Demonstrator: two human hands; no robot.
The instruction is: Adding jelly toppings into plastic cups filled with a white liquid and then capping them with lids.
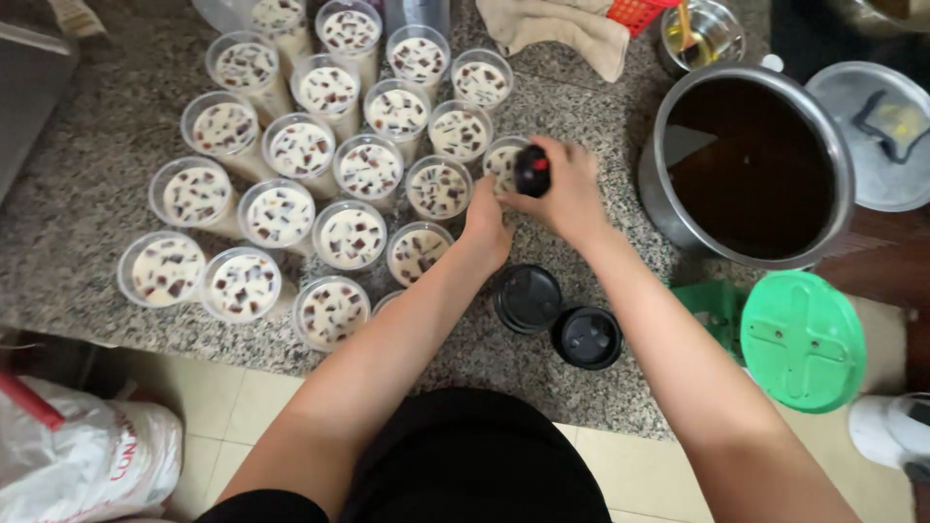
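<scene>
Head view shows me the right hand (567,194) clamped on a black lid (532,170) directly over the clear cup (504,160), which my left hand (484,225), seemingly closed round it, steadies from the near side.

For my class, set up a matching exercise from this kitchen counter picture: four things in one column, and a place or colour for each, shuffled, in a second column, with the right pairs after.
Column one:
1. big metal pot
2. round green lid
3. beige cloth
4. two black lids

Column two:
A. at the counter's far edge, behind the cups
B. on the counter between the person's forearms
C. holds dark liquid
D. low on the right, below the pot

Pairs: 1-C, 2-D, 3-A, 4-B
</scene>
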